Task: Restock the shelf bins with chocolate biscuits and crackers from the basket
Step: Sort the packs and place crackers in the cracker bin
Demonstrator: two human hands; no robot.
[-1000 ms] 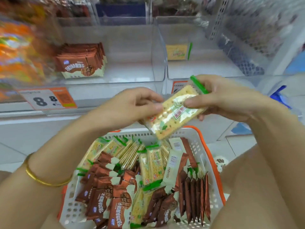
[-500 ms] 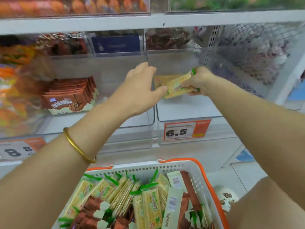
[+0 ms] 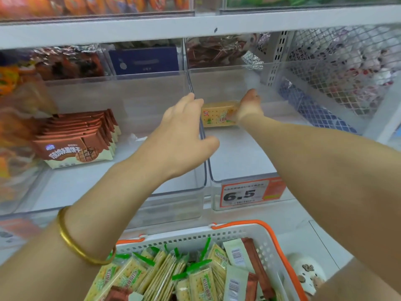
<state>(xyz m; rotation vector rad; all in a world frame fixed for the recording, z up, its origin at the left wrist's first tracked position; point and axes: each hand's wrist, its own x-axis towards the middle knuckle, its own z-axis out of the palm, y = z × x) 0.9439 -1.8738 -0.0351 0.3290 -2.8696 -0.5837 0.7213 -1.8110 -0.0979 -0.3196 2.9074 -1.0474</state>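
Currently the cracker-stocking step is in hand: a cracker pack point(image 3: 217, 115) is gripped at its right end by the right hand point(image 3: 249, 105), thumb laid on its face, and is stood on its long edge at the back of the right clear bin point(image 3: 238, 153). The left hand point(image 3: 184, 131) is kept wide, fingers straight and nothing held, above the shared bin wall point(image 3: 202, 170) and just left of the pack. Whether another pack stands behind the gripped one cannot be told.

A clean release is called for next, so that the pack is left standing. Both arms would then be drawn back and down to the basket point(image 3: 217, 235), where many cracker packs point(image 3: 162, 274) and some brown biscuit packs point(image 3: 256, 268) are seen, so the task is judged far from done.

Care is wanted at the edges: the upper shelf point(image 3: 195, 25) is set low over the bins, the shared wall lies under the left palm, and the front wall with the price tag point(image 3: 245, 193) must be cleared by the right forearm. Ample bare floor is left ahead of the pack. In the left clear bin point(image 3: 108, 183), a stack of chocolate biscuit packs point(image 3: 80, 137) is gathered at the left, with room left beside it
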